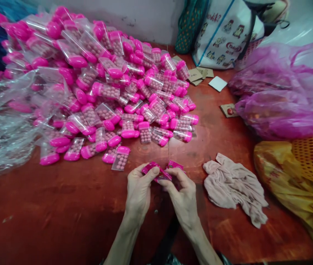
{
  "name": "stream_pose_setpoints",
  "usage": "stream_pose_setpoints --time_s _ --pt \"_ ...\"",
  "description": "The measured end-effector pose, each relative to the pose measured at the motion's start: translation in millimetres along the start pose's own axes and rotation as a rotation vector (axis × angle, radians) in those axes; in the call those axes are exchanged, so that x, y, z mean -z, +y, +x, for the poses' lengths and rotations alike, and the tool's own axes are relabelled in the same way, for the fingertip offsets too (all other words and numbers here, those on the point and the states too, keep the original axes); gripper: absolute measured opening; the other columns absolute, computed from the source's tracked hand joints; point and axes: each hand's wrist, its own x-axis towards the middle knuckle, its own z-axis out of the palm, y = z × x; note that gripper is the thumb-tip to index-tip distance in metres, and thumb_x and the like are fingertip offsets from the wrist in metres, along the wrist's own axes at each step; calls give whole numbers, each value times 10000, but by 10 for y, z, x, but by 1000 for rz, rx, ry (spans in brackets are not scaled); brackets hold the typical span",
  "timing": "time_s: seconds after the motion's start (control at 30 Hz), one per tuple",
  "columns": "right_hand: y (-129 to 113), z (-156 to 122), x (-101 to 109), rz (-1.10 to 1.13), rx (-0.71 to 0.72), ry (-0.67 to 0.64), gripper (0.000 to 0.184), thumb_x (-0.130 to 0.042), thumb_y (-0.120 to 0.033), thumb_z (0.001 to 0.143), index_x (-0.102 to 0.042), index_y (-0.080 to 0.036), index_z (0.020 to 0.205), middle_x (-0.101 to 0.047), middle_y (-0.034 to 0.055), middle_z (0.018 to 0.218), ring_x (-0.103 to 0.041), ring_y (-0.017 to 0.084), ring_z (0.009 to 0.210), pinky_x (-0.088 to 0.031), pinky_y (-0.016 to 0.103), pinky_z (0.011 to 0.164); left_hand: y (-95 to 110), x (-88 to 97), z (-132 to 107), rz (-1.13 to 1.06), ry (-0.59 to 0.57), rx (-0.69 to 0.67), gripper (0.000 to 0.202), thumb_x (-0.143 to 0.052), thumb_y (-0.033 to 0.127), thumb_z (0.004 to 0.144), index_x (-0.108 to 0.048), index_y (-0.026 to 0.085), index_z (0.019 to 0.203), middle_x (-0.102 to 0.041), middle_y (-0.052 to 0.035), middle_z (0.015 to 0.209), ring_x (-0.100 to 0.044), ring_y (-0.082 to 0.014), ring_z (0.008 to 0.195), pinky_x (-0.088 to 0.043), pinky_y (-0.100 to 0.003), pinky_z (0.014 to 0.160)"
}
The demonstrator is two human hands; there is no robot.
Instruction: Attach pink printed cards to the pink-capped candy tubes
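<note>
Keep the pink printed piece (164,175) between both hands, over the red-brown surface (90,213) and on the near side of the big heap of pink-topped packs (144,133). Pinch its left part with the left hand (139,191), thumb on top, fingers tucked in close. Pinch farther right with the right hand (183,191), thumb and first finger bent almost together. Looks to be gripped on both sides, with nothing else in hand. Hard to see right under the tips, though. Cannot tell one bent piece from two, with more pink showing past the right hand.

Go softly here. Probably thin and bendy, so easy to crease or rip with a hard tug. Best to hold still with the left and make the tiny moves with the right. Line up the edges before any firm press. Slide the thumbs back a bit for a better look. Try not to squash the corners.

Watch out for the loose pack (121,159) at the near edge of the heap, just beyond the left hand. Mind the crumpled cloth (233,184) too, off to the right, near but not touched.
</note>
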Motion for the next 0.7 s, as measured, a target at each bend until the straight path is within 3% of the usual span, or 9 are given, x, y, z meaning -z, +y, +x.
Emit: stream_pose_setpoints --time_s 0.07,0.23,0.4,0.47,0.7 --pt "-32 17 0 9 -13 30 125 -643 -292 755 -603 -175 737 -577 -17 674 -528 128 613 -424 233 560 -7 23 14 29 20 -39 124 -760 151 558 -643 129 591 -608 31 555 -520 -70 517 -425 -175 531" --pt "-75 27 13 -82 101 28 267 -473 -247 875 -538 -167 629 -483 -23 595 -449 103 556 -356 230 546 -41 64 4 156 74 -170 125 -731 190 617 -622 139 585 -598 35 550 -515 -71 520 -431 -173 544" --pt "-31 44 61 -143 137 41 332 -410 -237 906 -396 -181 579 -357 -38 583 -347 92 529 -282 233 513 -5 73 -7 237 129 -336 197 -736 150 608 -621 177 766 -630 35 640 -575 -88 592 -450 -173 583" --pt "-22 51 72 -133 137 42 327 -407 -233 908 -383 -182 585 -350 -39 588 -343 91 531 -280 231 514 13 81 -3 263 126 -377 204 -744 132 593 -625 172 754 -626 33 663 -574 -85 616 -450 -164 599" --pt "-29 55 68 -169 195 42 317 -402 -214 905 -391 -186 590 -354 -38 594 -350 95 540 -285 232 519 55 85 -3 275 -122 -198 47 -697 165 658 -682 142 697 -648 -11 694 -569 -119 648 -449 -205 625"
